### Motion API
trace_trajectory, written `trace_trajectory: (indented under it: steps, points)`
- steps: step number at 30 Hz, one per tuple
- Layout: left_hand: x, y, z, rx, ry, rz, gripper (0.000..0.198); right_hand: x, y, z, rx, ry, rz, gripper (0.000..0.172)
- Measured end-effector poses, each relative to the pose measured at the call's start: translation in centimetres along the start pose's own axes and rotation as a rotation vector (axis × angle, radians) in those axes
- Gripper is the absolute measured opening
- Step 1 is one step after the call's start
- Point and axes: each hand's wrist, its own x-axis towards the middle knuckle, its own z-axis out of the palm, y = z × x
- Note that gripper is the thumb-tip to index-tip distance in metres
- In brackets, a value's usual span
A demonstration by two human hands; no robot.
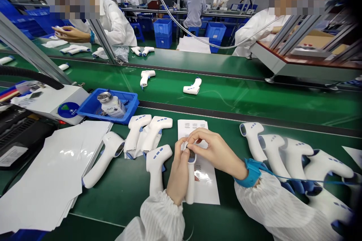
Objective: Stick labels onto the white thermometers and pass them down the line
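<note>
And there it was, both hands together at the belt: the left hand (pixel 178 173) wrapped around a white infrared thermometer (pixel 190 184) while the right hand (pixel 216 154) pinched in at its top, fingertips (pixel 195 137) clamped tight on the head end! The thermometer sat right over a printed sheet (pixel 209 194) on the green conveyor belt (pixel 113 211). A blue strap (pixel 250 173) circled the right wrist. More thermometers (pixel 154 131) lay just left of the sheet, another group (pixel 271 148) crowded the right, and beyond them a blue plastic tray (pixel 132 101) held a labelled bottle (pixel 113 106), with a stack of white paper (pixel 48 173) nearby
</note>
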Motion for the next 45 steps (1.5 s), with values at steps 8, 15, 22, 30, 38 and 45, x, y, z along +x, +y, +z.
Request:
trace_trajectory:
  steps: [8,15,22,30,38,45]
  points:
    - [-0.7,0.5,-0.2,0.051,-0.006,0.028,0.038,-1.3,-0.3,-0.7,0.161,0.016,0.175,0.014]
    - [-2.7,1.3,-0.4,0.193,-0.060,0.245,0.037,-2.8,-1.8,0.3,0.141,0.176,-0.005,0.016]
    - [-3.6,1.6,-0.8,0.103,-0.099,0.134,0.036,-3.1,-2.6,0.6,0.080,0.298,-0.144,0.015]
    - [-3.9,2.5,-1.7,0.077,-0.232,0.096,0.075,-3.5,-2.7,0.3,0.126,0.110,-0.133,0.029]
    - [-3.8,2.6,-1.6,0.177,-0.263,0.143,0.080,-3.1,-3.3,-0.1,0.165,-0.056,-0.028,0.039]
    - [-3.4,2.3,-1.2,0.054,-0.247,0.041,0.084,-2.3,-1.4,1.6,0.288,0.342,0.070,0.015]
